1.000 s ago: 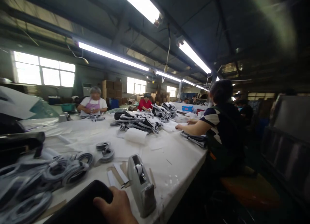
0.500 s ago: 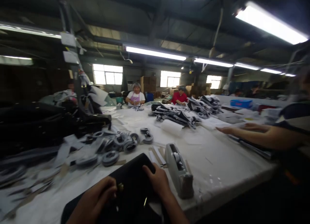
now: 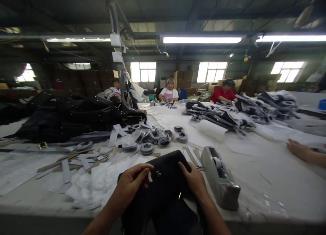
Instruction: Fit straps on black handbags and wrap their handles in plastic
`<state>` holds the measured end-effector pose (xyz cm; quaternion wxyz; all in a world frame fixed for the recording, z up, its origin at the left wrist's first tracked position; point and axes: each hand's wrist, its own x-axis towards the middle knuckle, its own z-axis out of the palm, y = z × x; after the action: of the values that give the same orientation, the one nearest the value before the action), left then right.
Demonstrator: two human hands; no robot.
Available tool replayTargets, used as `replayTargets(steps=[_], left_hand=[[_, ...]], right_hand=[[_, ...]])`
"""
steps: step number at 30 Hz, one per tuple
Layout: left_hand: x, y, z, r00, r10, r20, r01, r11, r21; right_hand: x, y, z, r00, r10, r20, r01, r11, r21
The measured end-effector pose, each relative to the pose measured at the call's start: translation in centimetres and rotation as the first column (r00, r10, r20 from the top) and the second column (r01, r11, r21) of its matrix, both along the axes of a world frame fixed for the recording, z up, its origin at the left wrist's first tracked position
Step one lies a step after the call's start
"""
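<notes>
A black bag (image 3: 168, 180) with a small gold clasp lies at the near edge of the white worktable (image 3: 267, 180). My left hand (image 3: 133, 182) rests on the bag's left side, its fingers curled and pinching a small white scrap next to the clasp. My right hand (image 3: 195, 180) grips the bag's right top edge with its fingers wrapped over it. A grey tape dispenser (image 3: 220, 177) stands just right of my right hand.
Rolls of grey tape (image 3: 150, 138) and paper strips (image 3: 76, 160) lie beyond the bag. A heap of black bags (image 3: 68, 119) fills the left; stacked pieces (image 3: 229, 114) lie at the back right. Another person's hand (image 3: 299, 150) reaches in from the right. Two seated workers are at the far end.
The view has swung left and down. The bag and both my hands now sit more fully in view, and my left hand has closed on a white scrap by the clasp.
</notes>
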<state>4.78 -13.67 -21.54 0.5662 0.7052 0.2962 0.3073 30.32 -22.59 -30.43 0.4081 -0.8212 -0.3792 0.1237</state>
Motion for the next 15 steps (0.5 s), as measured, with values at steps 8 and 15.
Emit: replayTargets(steps=[8, 15], left_hand=[[-6.4, -3.7, -0.6, 0.869, 0.389, 0.305, -0.376, 0.921, -0.103], [-16.4, -3.2, -4.0, 0.652, 0.758, 0.023, -0.750, 0.649, -0.131]], right_hand=[[-0.2, -0.1, 0.7, 1.000, 0.026, -0.011, -0.027, 0.998, -0.055], [0.8, 0.2, -0.1, 1.000, 0.018, 0.016, -0.014, 0.980, -0.201]])
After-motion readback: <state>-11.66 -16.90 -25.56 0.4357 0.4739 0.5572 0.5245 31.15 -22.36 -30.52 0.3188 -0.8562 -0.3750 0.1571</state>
